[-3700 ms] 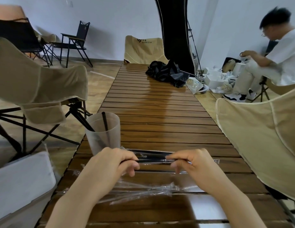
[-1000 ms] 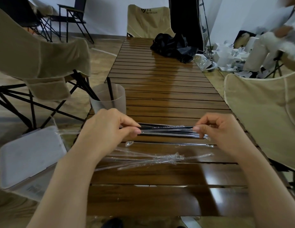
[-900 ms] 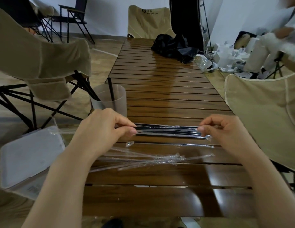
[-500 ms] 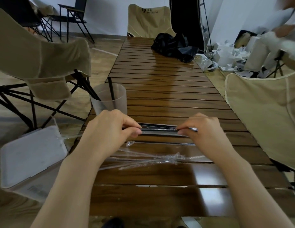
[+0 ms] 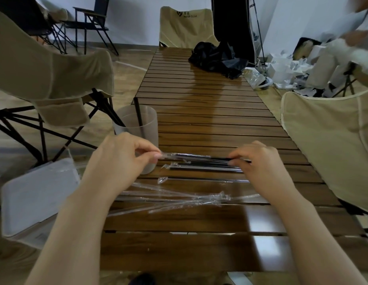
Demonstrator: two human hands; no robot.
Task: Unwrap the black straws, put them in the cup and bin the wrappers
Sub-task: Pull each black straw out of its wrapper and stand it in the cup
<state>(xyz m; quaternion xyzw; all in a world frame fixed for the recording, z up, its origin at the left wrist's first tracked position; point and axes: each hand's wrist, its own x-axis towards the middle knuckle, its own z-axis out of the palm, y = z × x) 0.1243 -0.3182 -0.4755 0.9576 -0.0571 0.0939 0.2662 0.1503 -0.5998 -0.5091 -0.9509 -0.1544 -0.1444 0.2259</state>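
Plastic is being pulled off 1 black straw. The straw is held up just above the table, in front of the cup.

Half a second ago the 2 hands were closer together and the wrapper covered the straw between them. Now the hands are wider apart. The wrapper is bunched toward the left end, and bare black straw is seen near the right hand. So the straw is judged to be partly out of its wrapper, but not all the way.

The left hand is closed, with the thumb and finger pinched on the clear wrapper end. The right hand is closed too, with its fingertips pinched on the bare end of the straw.

The straw is lying flat, with its long side going from left to right across the table. 1 end is pointed at the left hand and the other at the right hand.

A few more wrapped straws are lying on the table just below it, pointed the same way. Empty wrappers are piled nearer the person and have not been binned yet. 1 straw is already standing in the cup. A white bin is seen beside the table on the left.
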